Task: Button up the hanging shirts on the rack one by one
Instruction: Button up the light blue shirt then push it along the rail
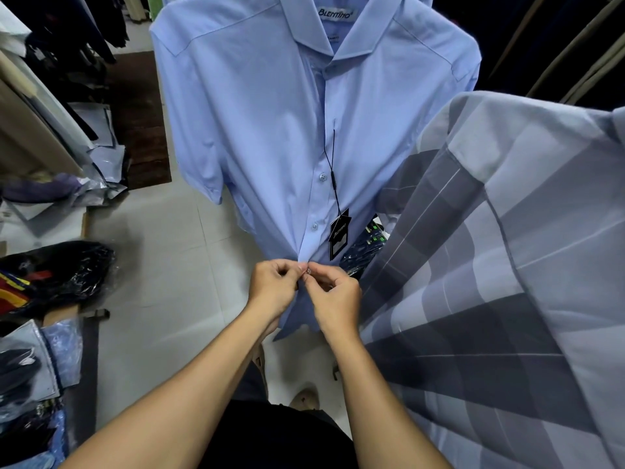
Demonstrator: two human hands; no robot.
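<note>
A light blue short-sleeved shirt [263, 130] hangs in front of me, collar at the top. Two fastened buttons show on its placket, and a black price tag [339, 235] dangles on a cord beside them. My left hand [275, 287] and my right hand [333, 296] pinch the shirt's front edges together low on the placket, fingertips meeting at a small button [307, 271]. Below my hands the hem hangs loose. A grey checked shirt [500, 282] hangs close at the right, partly overlapping the blue one.
Bagged and folded clothes [54, 275] lie piled at the left on shelves and on the floor. Pale floor tiles [176, 265] stretch beneath the shirt, with a dark mat [138, 116] further back. Dark garments hang at the far right.
</note>
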